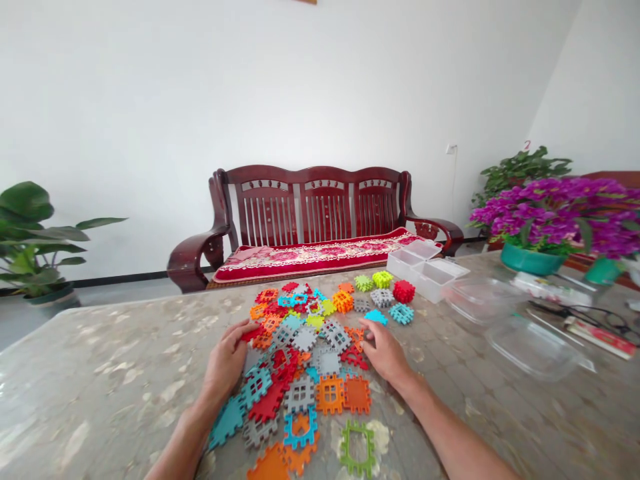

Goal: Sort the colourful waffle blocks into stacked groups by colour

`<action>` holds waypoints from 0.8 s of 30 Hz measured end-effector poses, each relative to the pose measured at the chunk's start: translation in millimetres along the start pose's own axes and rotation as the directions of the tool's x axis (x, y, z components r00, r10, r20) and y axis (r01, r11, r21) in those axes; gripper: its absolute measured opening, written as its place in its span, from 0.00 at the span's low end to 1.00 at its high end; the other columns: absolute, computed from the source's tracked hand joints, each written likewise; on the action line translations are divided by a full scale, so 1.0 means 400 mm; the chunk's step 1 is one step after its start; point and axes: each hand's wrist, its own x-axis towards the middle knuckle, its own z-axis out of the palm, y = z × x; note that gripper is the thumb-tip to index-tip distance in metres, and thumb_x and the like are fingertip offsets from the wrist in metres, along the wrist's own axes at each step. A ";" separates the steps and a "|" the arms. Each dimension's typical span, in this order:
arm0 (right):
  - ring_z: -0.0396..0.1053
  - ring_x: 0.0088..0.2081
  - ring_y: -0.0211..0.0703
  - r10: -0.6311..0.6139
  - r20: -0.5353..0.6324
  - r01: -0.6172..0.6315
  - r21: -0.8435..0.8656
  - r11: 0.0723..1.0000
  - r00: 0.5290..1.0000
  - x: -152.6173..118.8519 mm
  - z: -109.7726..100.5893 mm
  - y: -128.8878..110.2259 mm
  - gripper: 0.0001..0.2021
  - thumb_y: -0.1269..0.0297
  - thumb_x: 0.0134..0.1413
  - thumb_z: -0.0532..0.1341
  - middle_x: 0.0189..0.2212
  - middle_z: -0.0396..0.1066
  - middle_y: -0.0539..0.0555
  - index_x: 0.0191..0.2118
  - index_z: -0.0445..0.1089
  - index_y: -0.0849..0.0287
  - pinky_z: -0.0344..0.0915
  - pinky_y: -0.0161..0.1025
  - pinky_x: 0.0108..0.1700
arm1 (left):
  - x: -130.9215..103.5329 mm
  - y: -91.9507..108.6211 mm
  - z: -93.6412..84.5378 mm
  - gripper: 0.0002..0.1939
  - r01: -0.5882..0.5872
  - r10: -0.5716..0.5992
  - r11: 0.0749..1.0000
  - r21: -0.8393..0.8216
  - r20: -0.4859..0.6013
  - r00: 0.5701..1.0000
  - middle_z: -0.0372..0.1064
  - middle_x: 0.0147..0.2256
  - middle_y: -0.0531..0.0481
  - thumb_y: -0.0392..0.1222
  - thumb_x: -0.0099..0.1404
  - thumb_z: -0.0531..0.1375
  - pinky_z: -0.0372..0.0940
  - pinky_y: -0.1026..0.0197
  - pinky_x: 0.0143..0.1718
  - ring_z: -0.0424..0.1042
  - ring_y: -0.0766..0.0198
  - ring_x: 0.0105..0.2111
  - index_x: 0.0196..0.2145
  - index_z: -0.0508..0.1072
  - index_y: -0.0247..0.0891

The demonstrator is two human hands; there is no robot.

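Observation:
My left hand [226, 358] lies at the left edge of a heap of plastic interlocking tiles, fingers loosely bent, fingertips against a red tile [253, 333]. It does not appear to grip that tile. At the heap's right side is my right hand [386, 352], index finger and thumb apart, close to a blue tile [376, 317] and an orange tile [356, 336]. Between my hands lie grey tiles [305, 338] and other coloured ones, overlapping. An orange window tile [330, 395] and a green frame tile [357, 448] are nearer to me.
Beyond the heap sit assembled cubes, among them a red cube [403, 291] and an orange cube [343, 301]. A clear divided box [435, 283] stands behind them. Rightward are clear plastic lids [535, 350], glasses [610, 319] and purple flowers [555, 210]. A wooden bench [320, 213] faces the table.

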 end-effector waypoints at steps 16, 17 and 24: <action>0.74 0.44 0.46 -0.129 -0.069 0.144 0.305 0.941 0.989 -0.002 0.006 -0.017 0.16 0.61 0.56 0.56 0.44 0.76 0.57 0.49 0.72 0.55 0.70 0.45 0.49 | 0.124 0.026 0.001 0.20 -0.056 0.099 0.983 -0.176 0.244 0.965 0.79 0.45 0.47 0.51 0.61 0.54 0.65 0.51 0.56 0.75 0.54 0.48 0.43 0.79 0.38; 0.74 0.44 0.46 -0.132 -0.067 0.146 0.292 0.945 0.989 0.000 0.008 -0.015 0.16 0.62 0.56 0.56 0.45 0.75 0.57 0.49 0.72 0.55 0.70 0.45 0.49 | 0.151 0.027 0.007 0.21 -0.095 0.122 0.988 -0.124 0.237 0.964 0.78 0.47 0.46 0.51 0.61 0.54 0.63 0.52 0.58 0.73 0.54 0.50 0.43 0.79 0.39; 0.70 0.48 0.47 -0.179 -0.012 0.177 0.241 0.954 0.984 0.003 0.007 -0.016 0.13 0.63 0.58 0.55 0.46 0.73 0.57 0.45 0.74 0.55 0.68 0.45 0.51 | 0.288 -0.023 0.069 0.18 -0.361 0.272 0.914 0.183 0.381 0.883 0.71 0.56 0.48 0.46 0.65 0.51 0.53 0.52 0.64 0.63 0.56 0.60 0.46 0.77 0.44</action>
